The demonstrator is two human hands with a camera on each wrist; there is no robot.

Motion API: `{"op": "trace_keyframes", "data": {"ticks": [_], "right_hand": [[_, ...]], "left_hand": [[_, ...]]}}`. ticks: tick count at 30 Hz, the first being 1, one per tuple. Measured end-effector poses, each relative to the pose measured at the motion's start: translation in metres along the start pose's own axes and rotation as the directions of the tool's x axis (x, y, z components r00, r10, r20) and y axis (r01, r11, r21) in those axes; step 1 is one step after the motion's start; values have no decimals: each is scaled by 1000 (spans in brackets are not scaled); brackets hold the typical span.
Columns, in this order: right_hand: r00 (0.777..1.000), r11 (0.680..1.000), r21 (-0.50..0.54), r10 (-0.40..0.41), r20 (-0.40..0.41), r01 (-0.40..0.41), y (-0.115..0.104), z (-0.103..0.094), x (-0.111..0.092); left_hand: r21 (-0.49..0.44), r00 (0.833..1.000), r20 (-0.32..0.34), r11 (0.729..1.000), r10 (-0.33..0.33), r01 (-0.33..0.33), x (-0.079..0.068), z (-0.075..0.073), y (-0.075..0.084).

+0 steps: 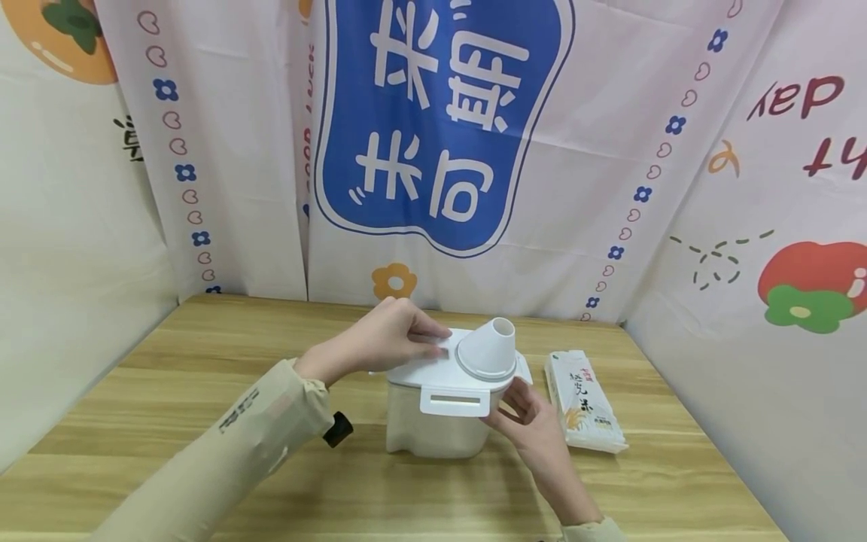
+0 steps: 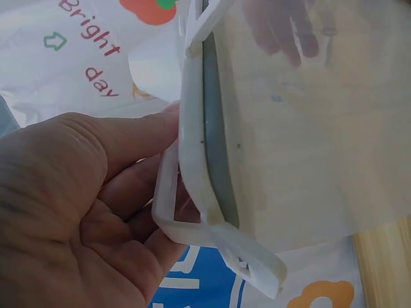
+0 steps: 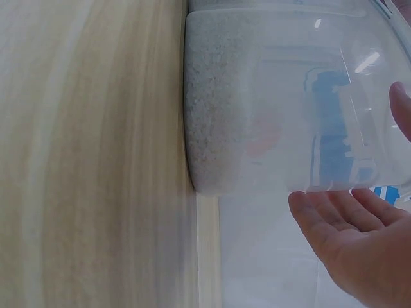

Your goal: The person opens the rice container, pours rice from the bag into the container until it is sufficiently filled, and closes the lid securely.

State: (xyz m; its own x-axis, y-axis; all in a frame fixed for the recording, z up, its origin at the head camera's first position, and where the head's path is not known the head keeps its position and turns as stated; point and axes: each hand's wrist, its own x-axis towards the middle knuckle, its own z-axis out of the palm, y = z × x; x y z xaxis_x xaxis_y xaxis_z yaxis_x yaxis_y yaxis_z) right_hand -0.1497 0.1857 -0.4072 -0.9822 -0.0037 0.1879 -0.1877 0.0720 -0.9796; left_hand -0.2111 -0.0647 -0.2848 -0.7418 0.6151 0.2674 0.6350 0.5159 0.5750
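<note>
A translucent rice storage container (image 1: pixel 436 433) stands on the table with a layer of pale grains (image 3: pixel 212 102) in its bottom. Its white lid (image 1: pixel 423 370) carries a cone-shaped spout (image 1: pixel 489 350) and side latches, the front latch (image 1: pixel 455 401) sticking outward. My left hand (image 1: pixel 382 339) reaches over from the left and holds the lid, thumb on top; in the left wrist view its curled fingers lie by a white loop (image 2: pixel 168 186) at the lid's edge. My right hand (image 1: pixel 531 421) grips the container's right side near the top, thumb on one face, fingers on another.
A white printed packet of rice (image 1: pixel 585 399) lies on the wooden table (image 1: pixel 305 489) just right of the container. Printed cloth walls (image 1: pixel 596 150) close in the back and both sides. A dark band (image 1: pixel 339 429) shows at my left wrist.
</note>
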Motion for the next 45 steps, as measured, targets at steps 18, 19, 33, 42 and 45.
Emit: {"op": "trace_keyframes", "data": {"ticks": [18,19,33,42,45], "right_hand": [[998,998,25,55,-12,-55,-4,-1,-1],[998,997,36,62,-12,-62,-4,-1,0],[948,905,361,122,293,-227,-19,-21,3],[961,896,373,168,221,-243,-27,-8,9],[971,902,367,176,164,-226,-25,-2,11]], "left_hand": [[-86,926,-378,995,11,-47,-47,29,-16],[-103,919,-395,994,0,-45,-49,30,-17],[-219,861,-488,975,-140,34,-72,58,-25],[-234,841,-508,970,-185,71,-74,66,-20],[-233,836,-517,970,-184,70,-73,68,-17]]}}
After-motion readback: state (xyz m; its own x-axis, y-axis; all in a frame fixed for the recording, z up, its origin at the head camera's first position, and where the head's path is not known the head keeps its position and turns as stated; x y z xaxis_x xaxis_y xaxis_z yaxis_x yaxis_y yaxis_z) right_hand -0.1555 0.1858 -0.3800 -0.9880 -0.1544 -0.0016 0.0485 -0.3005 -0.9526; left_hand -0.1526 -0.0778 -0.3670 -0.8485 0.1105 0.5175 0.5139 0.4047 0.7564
